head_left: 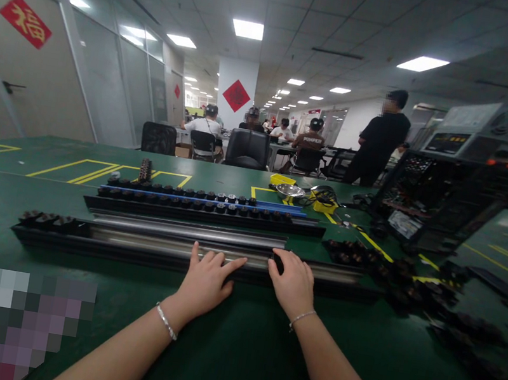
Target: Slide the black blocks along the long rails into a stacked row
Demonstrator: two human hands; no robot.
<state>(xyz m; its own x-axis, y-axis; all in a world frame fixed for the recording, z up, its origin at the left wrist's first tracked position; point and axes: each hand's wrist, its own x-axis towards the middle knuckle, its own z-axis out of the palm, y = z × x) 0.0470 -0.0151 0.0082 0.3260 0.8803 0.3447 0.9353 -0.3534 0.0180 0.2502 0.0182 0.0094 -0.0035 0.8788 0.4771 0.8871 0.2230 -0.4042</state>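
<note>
A long black channel (137, 255) lies across the green table in front of me, with a shiny metal strip inside it. Several small black knob-like parts (51, 222) sit at its left end. My left hand (204, 282) rests on the channel near its middle, fingers spread, holding nothing. Farther right, my right hand (292, 283) has its thumb and fingers curled round a small black part (277, 260) at the channel, mostly hidden by the fingers. Just behind runs another metal strip (180, 230). Beyond it, a rack (206, 216) carries two rows of similar black parts and blue strips.
Loose black parts (412, 286) are heaped on the right. An opened computer case (445, 201) with a power supply (481, 126) on top stands behind them. A metal bowl (289, 190) and yellow bins (283, 180) sit at the back. People and chairs are beyond the table.
</note>
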